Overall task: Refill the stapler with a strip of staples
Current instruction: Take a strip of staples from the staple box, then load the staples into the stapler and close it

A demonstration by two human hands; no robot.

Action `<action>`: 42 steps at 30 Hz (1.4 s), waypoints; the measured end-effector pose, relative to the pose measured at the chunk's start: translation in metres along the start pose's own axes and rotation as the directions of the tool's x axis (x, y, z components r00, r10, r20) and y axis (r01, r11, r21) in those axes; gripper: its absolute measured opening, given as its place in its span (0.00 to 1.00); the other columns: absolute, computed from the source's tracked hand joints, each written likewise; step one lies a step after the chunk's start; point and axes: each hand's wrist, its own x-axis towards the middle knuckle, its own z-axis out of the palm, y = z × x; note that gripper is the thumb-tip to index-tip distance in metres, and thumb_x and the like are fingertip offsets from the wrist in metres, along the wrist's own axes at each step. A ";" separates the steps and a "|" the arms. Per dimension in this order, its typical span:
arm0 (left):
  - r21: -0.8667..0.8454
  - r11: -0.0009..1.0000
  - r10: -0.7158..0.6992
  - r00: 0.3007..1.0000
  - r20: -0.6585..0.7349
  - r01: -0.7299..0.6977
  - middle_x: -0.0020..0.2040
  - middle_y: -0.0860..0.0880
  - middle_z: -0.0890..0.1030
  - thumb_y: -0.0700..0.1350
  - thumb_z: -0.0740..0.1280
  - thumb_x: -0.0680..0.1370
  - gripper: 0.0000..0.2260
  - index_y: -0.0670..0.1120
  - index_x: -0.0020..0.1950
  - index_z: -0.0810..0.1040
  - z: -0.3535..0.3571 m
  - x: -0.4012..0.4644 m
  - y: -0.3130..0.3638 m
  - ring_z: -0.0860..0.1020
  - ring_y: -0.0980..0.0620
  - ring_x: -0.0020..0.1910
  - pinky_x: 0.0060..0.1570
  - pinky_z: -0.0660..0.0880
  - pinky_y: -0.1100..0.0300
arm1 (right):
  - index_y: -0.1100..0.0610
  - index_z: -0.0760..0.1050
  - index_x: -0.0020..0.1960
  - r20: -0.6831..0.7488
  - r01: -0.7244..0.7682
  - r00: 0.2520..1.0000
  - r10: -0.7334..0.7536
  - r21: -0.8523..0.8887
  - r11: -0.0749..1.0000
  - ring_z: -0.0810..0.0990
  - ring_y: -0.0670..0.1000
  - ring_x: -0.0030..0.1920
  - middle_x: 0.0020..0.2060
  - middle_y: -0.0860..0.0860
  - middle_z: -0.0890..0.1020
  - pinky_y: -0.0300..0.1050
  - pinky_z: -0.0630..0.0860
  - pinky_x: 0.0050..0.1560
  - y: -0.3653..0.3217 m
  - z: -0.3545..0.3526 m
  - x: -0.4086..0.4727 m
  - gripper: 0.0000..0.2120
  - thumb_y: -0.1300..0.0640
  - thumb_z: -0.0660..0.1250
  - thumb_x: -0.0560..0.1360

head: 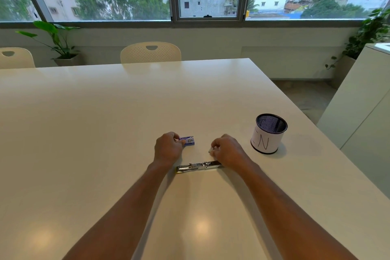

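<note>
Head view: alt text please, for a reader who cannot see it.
A person's left hand holds a small purple staple box on a white table, while the right hand pinches something small and pale. A metal stapler lies near both wrists; a mesh pen cup stands to the right.

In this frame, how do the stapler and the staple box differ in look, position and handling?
The stapler is long, shiny bare metal; the staple box is short, blocky and blue-purple with printing. The stapler lies nearer the person, running left to right; the staple box sits farther out. The left hand pinches the staple box at its end, while the right hand hovers past the stapler's right end, holding something small and pale instead. Both rest flat on the white table.
</note>
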 end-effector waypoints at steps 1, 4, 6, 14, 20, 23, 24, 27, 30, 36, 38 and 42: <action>0.018 1.000 0.010 1.000 -0.003 -0.010 0.50 0.41 0.86 0.46 0.74 0.77 0.12 0.40 0.55 0.84 0.000 0.000 0.000 0.82 0.41 0.51 0.49 0.75 0.54 | 0.58 0.84 0.54 0.004 0.008 1.000 -0.008 -0.002 1.000 0.79 0.54 0.54 0.53 0.55 0.79 0.47 0.76 0.56 0.000 0.000 -0.001 0.09 0.57 0.70 0.76; 0.025 1.000 0.017 1.000 -0.015 -0.017 0.51 0.41 0.86 0.46 0.73 0.78 0.13 0.39 0.58 0.83 0.001 -0.002 -0.002 0.82 0.41 0.51 0.49 0.74 0.54 | 0.59 0.85 0.52 -0.006 0.031 1.000 -0.030 0.040 0.999 0.80 0.53 0.50 0.48 0.53 0.80 0.47 0.78 0.52 0.002 -0.003 -0.002 0.09 0.58 0.70 0.75; -0.001 1.000 0.017 0.999 -0.045 -0.017 0.50 0.40 0.86 0.45 0.72 0.79 0.13 0.39 0.60 0.82 0.001 -0.006 -0.003 0.82 0.42 0.50 0.48 0.73 0.55 | 0.59 0.85 0.49 -0.009 0.005 1.000 -0.004 0.127 0.992 0.80 0.50 0.45 0.42 0.49 0.81 0.41 0.77 0.42 0.005 -0.007 -0.003 0.07 0.58 0.70 0.75; -0.122 0.987 0.096 0.991 -0.093 -0.107 0.45 0.44 0.84 0.36 0.65 0.81 0.08 0.40 0.54 0.84 -0.005 -0.049 -0.013 0.79 0.48 0.43 0.42 0.68 0.62 | 0.61 0.84 0.44 0.077 -0.143 0.989 0.125 0.322 0.936 0.71 0.38 0.21 0.33 0.43 0.81 0.32 0.67 0.23 0.009 -0.016 0.005 0.08 0.58 0.68 0.76; -0.140 0.961 0.256 0.957 0.133 -0.238 0.57 0.50 0.79 0.39 0.70 0.79 0.10 0.45 0.60 0.82 -0.017 -0.084 -0.029 0.77 0.50 0.58 0.58 0.71 0.69 | 0.59 0.83 0.51 0.015 -0.004 1.000 0.001 0.178 0.984 0.80 0.50 0.46 0.48 0.53 0.82 0.40 0.76 0.45 0.007 -0.007 -0.002 0.08 0.59 0.70 0.75; -0.019 0.943 0.330 0.930 0.161 -0.331 0.59 0.55 0.75 0.39 0.73 0.76 0.14 0.45 0.61 0.83 -0.019 -0.089 -0.035 0.70 0.56 0.61 0.57 0.62 0.76 | 0.60 0.83 0.54 -0.003 0.051 0.999 -0.051 0.111 0.993 0.79 0.52 0.50 0.51 0.55 0.80 0.39 0.74 0.48 0.008 -0.004 -0.003 0.09 0.60 0.69 0.75; 0.002 0.939 0.338 0.927 0.162 -0.343 0.58 0.54 0.75 0.38 0.73 0.76 0.13 0.44 0.60 0.83 -0.019 -0.087 -0.036 0.70 0.55 0.61 0.57 0.61 0.76 | 0.60 0.83 0.55 0.003 0.056 0.998 -0.057 0.090 0.994 0.80 0.53 0.52 0.53 0.55 0.80 0.39 0.73 0.50 0.008 -0.004 -0.003 0.10 0.60 0.68 0.76; 0.046 0.931 0.354 0.925 0.139 -0.363 0.56 0.53 0.75 0.35 0.73 0.76 0.10 0.43 0.56 0.85 -0.020 -0.083 -0.035 0.70 0.53 0.59 0.56 0.60 0.75 | 0.60 0.79 0.63 -0.003 0.109 0.994 -0.109 0.041 0.993 0.79 0.54 0.57 0.58 0.55 0.78 0.43 0.75 0.57 0.004 -0.006 -0.008 0.16 0.57 0.68 0.77; 0.087 0.911 0.390 0.910 0.140 -0.403 0.55 0.48 0.78 0.33 0.73 0.75 0.09 0.41 0.54 0.85 -0.018 -0.080 -0.033 0.72 0.48 0.58 0.56 0.63 0.68 | 0.55 0.80 0.62 0.023 0.240 0.970 -0.242 0.071 0.968 0.78 0.50 0.54 0.56 0.51 0.79 0.45 0.76 0.56 -0.006 -0.010 -0.023 0.17 0.52 0.72 0.75; 0.112 0.886 0.435 0.890 0.136 -0.450 0.54 0.42 0.81 0.31 0.70 0.76 0.08 0.39 0.53 0.83 -0.016 -0.075 -0.034 0.74 0.45 0.55 0.55 0.69 0.57 | 0.52 0.83 0.55 0.184 0.383 0.914 -0.361 -0.100 0.918 0.77 0.48 0.48 0.49 0.49 0.80 0.44 0.76 0.50 -0.021 0.000 -0.055 0.10 0.52 0.68 0.77; 0.068 0.899 0.425 0.899 0.103 -0.433 0.52 0.42 0.82 0.31 0.69 0.76 0.09 0.40 0.54 0.83 -0.014 -0.074 -0.034 0.74 0.47 0.52 0.53 0.72 0.57 | 0.54 0.84 0.53 0.114 0.367 0.927 -0.356 -0.096 0.925 0.78 0.49 0.45 0.46 0.51 0.81 0.45 0.77 0.48 -0.024 0.008 -0.064 0.10 0.53 0.66 0.78; -0.257 0.949 0.185 0.983 -0.019 -0.183 0.51 0.50 0.84 0.31 0.65 0.78 0.16 0.45 0.62 0.79 -0.009 -0.076 -0.025 0.82 0.51 0.49 0.48 0.72 0.74 | 0.56 0.83 0.51 -0.078 0.224 0.971 -0.227 -0.040 0.974 0.78 0.51 0.42 0.44 0.52 0.80 0.46 0.78 0.46 -0.035 0.032 -0.080 0.11 0.52 0.66 0.77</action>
